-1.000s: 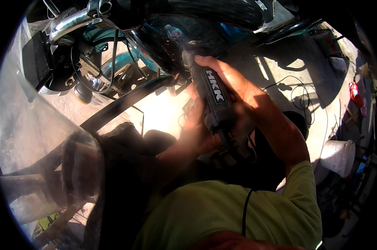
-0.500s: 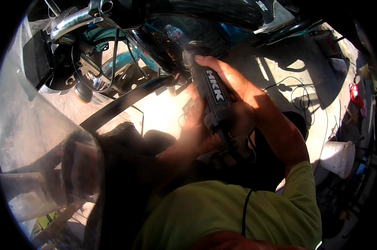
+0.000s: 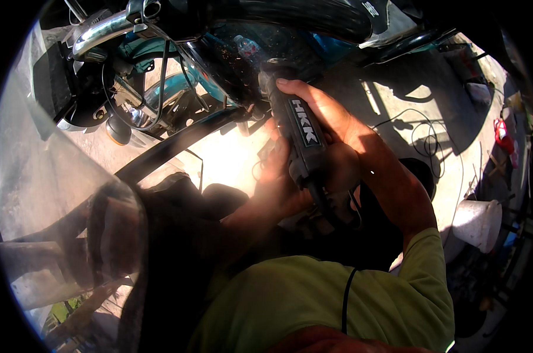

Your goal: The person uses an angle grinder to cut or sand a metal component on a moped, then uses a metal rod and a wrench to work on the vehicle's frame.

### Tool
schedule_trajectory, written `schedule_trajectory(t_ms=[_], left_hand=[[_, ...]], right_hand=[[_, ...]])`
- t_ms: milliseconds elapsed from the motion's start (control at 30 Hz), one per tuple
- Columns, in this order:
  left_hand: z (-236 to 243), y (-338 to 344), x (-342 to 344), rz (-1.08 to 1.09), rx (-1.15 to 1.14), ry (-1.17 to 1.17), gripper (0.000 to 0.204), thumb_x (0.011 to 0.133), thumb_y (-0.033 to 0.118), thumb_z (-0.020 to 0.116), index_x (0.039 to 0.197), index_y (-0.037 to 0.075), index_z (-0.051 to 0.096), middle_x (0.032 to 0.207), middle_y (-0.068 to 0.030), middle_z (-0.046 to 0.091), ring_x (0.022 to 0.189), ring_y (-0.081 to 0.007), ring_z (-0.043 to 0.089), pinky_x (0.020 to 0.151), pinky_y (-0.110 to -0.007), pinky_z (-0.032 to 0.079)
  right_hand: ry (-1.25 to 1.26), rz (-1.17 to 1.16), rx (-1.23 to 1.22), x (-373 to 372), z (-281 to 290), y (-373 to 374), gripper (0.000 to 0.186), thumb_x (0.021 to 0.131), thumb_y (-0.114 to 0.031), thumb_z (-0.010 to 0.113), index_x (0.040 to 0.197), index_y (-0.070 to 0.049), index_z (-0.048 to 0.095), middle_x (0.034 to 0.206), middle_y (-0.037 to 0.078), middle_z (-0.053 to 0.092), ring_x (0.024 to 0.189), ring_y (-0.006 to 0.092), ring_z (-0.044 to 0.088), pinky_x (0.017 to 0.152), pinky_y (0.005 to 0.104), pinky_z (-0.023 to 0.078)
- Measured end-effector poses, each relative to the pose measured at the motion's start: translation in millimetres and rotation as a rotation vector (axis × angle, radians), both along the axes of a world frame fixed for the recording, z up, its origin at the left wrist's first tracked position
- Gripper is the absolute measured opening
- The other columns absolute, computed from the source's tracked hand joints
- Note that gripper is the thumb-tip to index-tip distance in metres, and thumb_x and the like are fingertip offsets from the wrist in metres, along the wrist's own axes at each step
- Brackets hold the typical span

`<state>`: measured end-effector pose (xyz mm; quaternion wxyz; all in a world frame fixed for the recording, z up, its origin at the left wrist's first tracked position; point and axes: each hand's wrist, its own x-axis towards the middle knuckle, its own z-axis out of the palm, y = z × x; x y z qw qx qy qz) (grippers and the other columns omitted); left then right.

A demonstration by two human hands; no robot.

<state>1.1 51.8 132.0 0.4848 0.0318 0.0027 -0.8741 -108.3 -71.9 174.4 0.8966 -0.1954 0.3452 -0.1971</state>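
1. I am watching the right hand [image 3: 331, 126] wrapping its fingers tight around a dark power tool [image 3: 299, 132] — a slim, handheld grinder-like body, its nose pointing toward twelve o'clock at the dark tyre and frame [image 3: 243, 65] of a motorcycle.
2. The left hand [image 3: 278, 182] is sitting just below the tool at about seven o'clock from the right hand, curled against the tool's lower body as a brace (glare is washing it out, so I cannot tell exactly how its fingers are lying).
3. The tool's tip is meeting the dark metal near the top centre; small bright specks are showing there, which I am reading as sparks, so I judge the cutting or grinding step to be under way.
4. A chrome part [image 3: 101, 29] is lying at ten o'clock, a white bucket [image 3: 478, 223] at three o'clock on the concrete.
5. The next move, as I judge it, is calling for steady two-handed pressure — keeping the nose square to the metal.
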Motion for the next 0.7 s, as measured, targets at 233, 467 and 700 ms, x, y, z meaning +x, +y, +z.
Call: schedule_trajectory(t_ms=[233,467,700], left_hand=[[-6,1,0,0.005,-0.021,0.003,0.091,0.088,0.077,0.046,0.145,0.006,0.041,0.128,-0.0196,0.058,0.103,-0.0312,0.065,0.089,-0.040,0.057],[-12,0,2,0.013,-0.036,-0.035,0.090,0.089,0.077,0.046,0.145,0.007,0.041,0.127,-0.0195,0.058,0.102,-0.0308,0.065,0.088,-0.040,0.058],[-8,-1,0,0.025,-0.086,-0.050,0.088,0.090,0.076,0.045,0.144,0.007,0.041,0.126,-0.0187,0.058,0.101,-0.0296,0.066,0.086,-0.039,0.059]], right_hand=[[0.031,-0.018,-0.056,0,-6,-1,0.042,0.092,-0.042,0.068,0.105,-0.003,0.060,0.082,0.015,0.069,0.065,0.0201,0.068,0.059,0.0303,0.059],[-0.003,-0.012,0.011,1,6,1,0.041,0.090,-0.040,0.071,0.104,-0.003,0.061,0.082,0.015,0.069,0.065,0.0204,0.069,0.060,0.0310,0.060],[0.023,-0.030,-0.049,-1,2,2,0.042,0.090,-0.041,0.070,0.102,-0.002,0.062,0.081,0.015,0.069,0.065,0.0200,0.069,0.060,0.0306,0.060]])
